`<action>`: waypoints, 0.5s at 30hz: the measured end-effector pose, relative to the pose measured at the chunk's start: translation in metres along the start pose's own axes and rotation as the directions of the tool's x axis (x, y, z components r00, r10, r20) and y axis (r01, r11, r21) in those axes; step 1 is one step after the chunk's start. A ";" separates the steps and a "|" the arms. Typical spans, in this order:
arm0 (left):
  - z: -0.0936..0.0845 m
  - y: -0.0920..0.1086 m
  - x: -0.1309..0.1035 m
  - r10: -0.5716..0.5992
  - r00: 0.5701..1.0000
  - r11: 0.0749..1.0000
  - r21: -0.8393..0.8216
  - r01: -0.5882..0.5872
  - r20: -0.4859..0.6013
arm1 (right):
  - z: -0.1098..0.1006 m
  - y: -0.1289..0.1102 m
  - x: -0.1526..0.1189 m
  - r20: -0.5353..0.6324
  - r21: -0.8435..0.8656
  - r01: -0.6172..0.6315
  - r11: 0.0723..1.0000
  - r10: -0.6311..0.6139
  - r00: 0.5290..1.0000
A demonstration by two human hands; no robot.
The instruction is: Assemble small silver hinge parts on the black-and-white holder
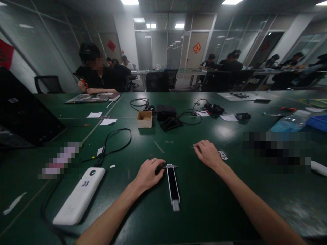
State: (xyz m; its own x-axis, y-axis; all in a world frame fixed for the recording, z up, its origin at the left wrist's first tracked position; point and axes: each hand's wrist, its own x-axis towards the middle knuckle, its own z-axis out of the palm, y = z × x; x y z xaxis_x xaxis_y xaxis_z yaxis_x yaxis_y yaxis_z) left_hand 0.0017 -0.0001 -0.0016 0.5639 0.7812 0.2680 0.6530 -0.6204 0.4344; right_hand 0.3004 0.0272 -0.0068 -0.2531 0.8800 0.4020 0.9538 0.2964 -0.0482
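A slim black strip in a white frame (173,185) lies lengthwise on the green table, a silver tab at its near end and a thin metal crosspiece at its far end. My left hand (150,173), with a ring on one finger, has thumb and forefinger closed around the left end of that crosspiece. Farther right, my right hand (207,153) rests low over the table with its fingers bent together. Tiny metal bits (192,147) show at its fingertips; whether it grips one is hidden. Just beyond that wrist is a small packet of metallic parts (223,155).
At left lie a white power bank marked 28 (80,195) and a looped black cable (130,136). A small open box (144,119), a black box (166,111) and tangled cords stand ahead. To the right is a plastic bottle (291,121). A person (99,75) sits across.
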 end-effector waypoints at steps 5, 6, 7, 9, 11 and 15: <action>-0.003 0.001 0.000 0.016 0.998 1.000 0.011 -0.015 -0.062 | -0.005 -0.046 -0.003 -0.028 0.362 0.150 0.920 -0.150 0.988; -0.003 0.002 0.000 0.024 0.996 1.000 0.009 -0.024 -0.081 | -0.007 -0.057 -0.005 -0.021 0.429 0.170 0.887 -0.178 0.984; -0.003 0.002 0.000 0.039 0.994 0.999 0.005 -0.039 -0.100 | -0.008 -0.066 -0.006 -0.015 0.490 0.181 0.853 -0.200 0.980; -0.001 0.004 0.000 0.099 0.986 0.995 -0.005 -0.101 -0.135 | -0.011 -0.083 -0.010 0.013 0.601 0.169 0.781 -0.222 0.975; 0.001 0.005 -0.001 0.191 0.966 0.981 -0.013 -0.196 -0.175 | -0.013 -0.094 -0.014 0.050 0.691 0.129 0.711 -0.226 0.973; 0.006 0.006 -0.003 0.320 0.907 0.941 -0.017 -0.338 -0.275 | -0.016 -0.102 -0.019 0.094 0.776 0.075 0.626 -0.234 0.968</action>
State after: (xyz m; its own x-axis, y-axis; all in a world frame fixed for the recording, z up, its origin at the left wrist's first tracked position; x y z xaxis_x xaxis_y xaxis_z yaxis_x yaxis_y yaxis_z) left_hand 0.0071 -0.0066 -0.0043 0.5816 0.5286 0.6183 0.4154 -0.8465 0.3329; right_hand 0.2105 -0.0254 0.0049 -0.4833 0.8173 0.3139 0.4523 0.5400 -0.7098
